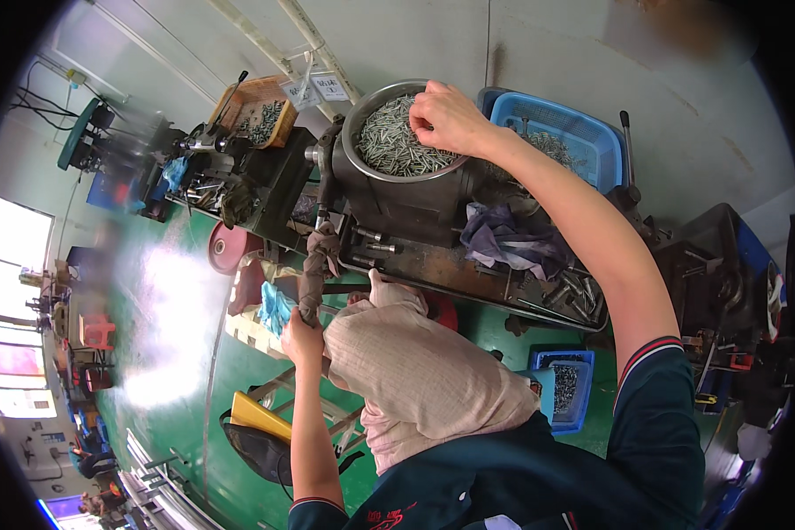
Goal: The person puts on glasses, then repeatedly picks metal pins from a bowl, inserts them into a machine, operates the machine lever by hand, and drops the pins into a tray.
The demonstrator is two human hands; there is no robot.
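Note:
My right hand (446, 119) is over the right side of a round metal bowl (355, 163) filled with small metal pins (402, 146). Its fingers are curled together at the pins, and whatever they pinch is hidden. The bowl rests on top of a dark machine block (397, 208). Lower left, my left hand (302, 340) grips the end of a lever wrapped in brown cloth (313, 281), which runs up to the machine's side. A light blue cloth or glove (276, 307) lies right beside that hand.
Behind my right arm stands a blue plastic basket (605, 146) with metal parts. A purple-grey rag (512, 240) and loose metal rods (574, 291) lie on the bench. An orange basket of parts (278, 119) is at the back left. A blue bin (577, 397) sits on the floor.

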